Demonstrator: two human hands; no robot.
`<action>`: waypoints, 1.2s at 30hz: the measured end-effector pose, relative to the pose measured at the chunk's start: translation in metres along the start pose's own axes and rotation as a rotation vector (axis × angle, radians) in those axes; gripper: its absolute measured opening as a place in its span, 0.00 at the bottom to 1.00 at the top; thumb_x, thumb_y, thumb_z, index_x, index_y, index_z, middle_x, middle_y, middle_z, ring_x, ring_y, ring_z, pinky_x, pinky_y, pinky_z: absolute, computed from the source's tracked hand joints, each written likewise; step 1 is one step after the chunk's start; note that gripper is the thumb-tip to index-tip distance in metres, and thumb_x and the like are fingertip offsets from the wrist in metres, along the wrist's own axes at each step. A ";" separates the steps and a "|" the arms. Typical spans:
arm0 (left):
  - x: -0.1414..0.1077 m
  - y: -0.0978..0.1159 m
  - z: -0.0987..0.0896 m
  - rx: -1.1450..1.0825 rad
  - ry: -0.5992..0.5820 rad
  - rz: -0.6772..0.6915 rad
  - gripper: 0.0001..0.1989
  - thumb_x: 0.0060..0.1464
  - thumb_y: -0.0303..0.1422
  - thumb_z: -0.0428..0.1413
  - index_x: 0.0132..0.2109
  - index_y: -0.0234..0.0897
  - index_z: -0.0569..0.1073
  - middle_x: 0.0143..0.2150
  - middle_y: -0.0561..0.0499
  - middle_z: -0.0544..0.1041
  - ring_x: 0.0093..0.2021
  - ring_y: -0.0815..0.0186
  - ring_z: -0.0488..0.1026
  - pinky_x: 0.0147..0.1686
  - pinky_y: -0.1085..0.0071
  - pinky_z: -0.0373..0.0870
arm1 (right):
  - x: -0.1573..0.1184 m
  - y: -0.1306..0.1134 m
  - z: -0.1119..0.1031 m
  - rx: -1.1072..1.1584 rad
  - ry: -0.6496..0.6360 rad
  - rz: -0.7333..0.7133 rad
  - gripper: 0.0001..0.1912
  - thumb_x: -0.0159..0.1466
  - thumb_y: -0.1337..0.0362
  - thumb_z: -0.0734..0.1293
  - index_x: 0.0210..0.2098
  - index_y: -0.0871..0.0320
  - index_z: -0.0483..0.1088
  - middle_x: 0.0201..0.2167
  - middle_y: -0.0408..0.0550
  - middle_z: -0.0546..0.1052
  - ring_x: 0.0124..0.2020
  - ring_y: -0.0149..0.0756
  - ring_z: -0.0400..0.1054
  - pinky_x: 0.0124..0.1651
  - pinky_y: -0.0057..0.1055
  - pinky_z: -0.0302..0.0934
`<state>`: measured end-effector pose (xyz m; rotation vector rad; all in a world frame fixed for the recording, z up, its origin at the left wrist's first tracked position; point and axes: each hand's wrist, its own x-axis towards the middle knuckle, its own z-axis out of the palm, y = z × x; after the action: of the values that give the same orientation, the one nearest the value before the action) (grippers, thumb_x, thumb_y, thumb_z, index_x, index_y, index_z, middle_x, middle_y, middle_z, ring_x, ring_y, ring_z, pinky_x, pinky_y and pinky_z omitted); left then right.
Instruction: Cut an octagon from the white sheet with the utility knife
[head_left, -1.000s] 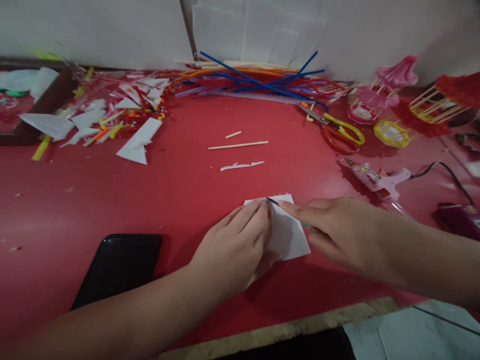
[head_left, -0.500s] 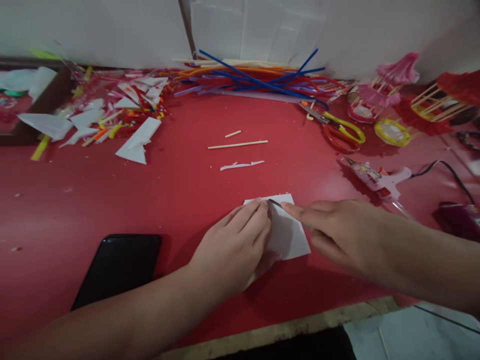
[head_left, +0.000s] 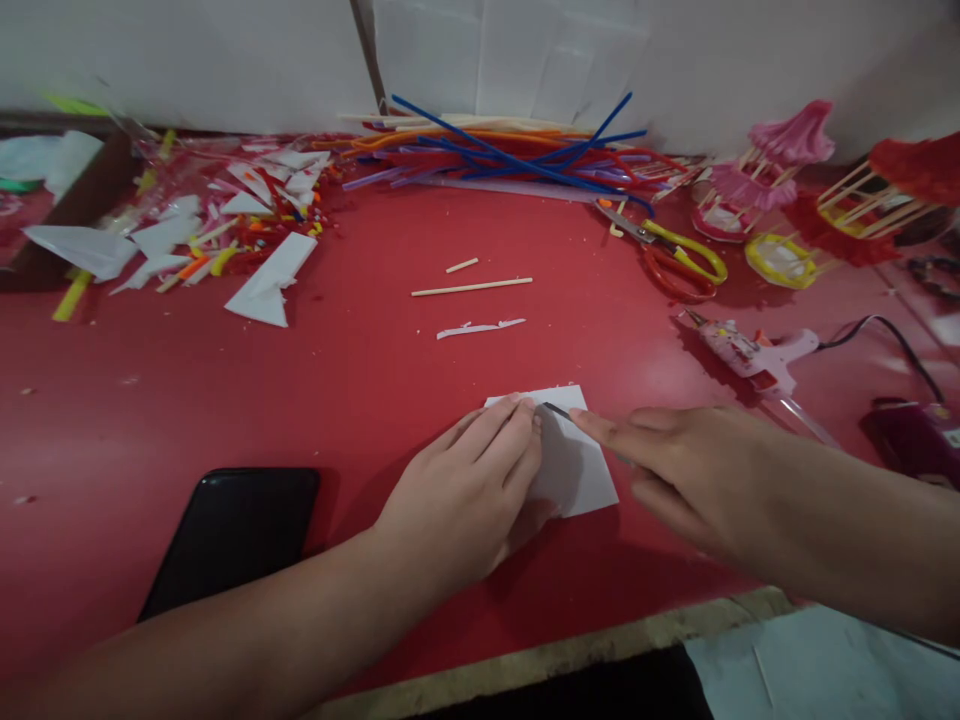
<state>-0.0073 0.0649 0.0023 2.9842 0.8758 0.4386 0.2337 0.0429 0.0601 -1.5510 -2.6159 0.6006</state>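
Note:
A white square piece [head_left: 581,470] lies flat near the table's front edge. My left hand [head_left: 469,490] rests on its left part, fingers pressed together near the top edge; what they pinch, if anything, is hidden. From the right, my right hand [head_left: 675,460] is closed around a cutter, its index finger stretched along the tool. The dark blade [head_left: 556,411] points left over the white piece, close to my left fingertips. Beyond the hands lie a thin white strip [head_left: 480,328], a wooden stick [head_left: 472,287] and a shorter stick bit [head_left: 462,265].
A black phone [head_left: 232,535] lies at the left. Scraps [head_left: 262,280] and coloured pipe cleaners [head_left: 510,160] line the back. Scissors [head_left: 686,260], a glue gun [head_left: 757,355] and small pink [head_left: 757,185] and red [head_left: 862,205] stick models are at the right.
My right hand has shifted slightly right, drawing the blade a little away from my left fingertips. My left hand keeps its place on the white piece. The whole view has shifted slightly.

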 end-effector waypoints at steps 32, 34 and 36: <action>0.000 -0.001 -0.001 0.009 -0.050 0.022 0.28 0.62 0.43 0.55 0.58 0.22 0.70 0.58 0.33 0.73 0.60 0.47 0.69 0.57 0.56 0.70 | -0.058 -0.003 0.019 -0.035 -0.073 0.049 0.34 0.63 0.72 0.58 0.69 0.52 0.57 0.56 0.55 0.76 0.36 0.44 0.78 0.30 0.39 0.76; 0.000 -0.001 -0.001 0.016 -0.054 0.019 0.28 0.62 0.43 0.55 0.58 0.23 0.70 0.58 0.34 0.74 0.60 0.48 0.69 0.57 0.57 0.70 | -0.066 -0.003 0.022 -0.027 -0.091 0.081 0.35 0.64 0.71 0.57 0.70 0.54 0.54 0.54 0.57 0.77 0.32 0.41 0.78 0.28 0.36 0.76; 0.001 0.000 -0.002 0.020 -0.047 0.016 0.27 0.61 0.43 0.56 0.57 0.22 0.71 0.57 0.34 0.74 0.59 0.48 0.70 0.57 0.57 0.70 | -0.074 -0.002 0.025 -0.026 -0.095 0.072 0.34 0.65 0.71 0.56 0.70 0.55 0.53 0.53 0.58 0.78 0.30 0.40 0.78 0.28 0.36 0.76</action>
<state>-0.0071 0.0654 0.0047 3.0079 0.8589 0.3601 0.2635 -0.0287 0.0494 -1.6701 -2.6557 0.6642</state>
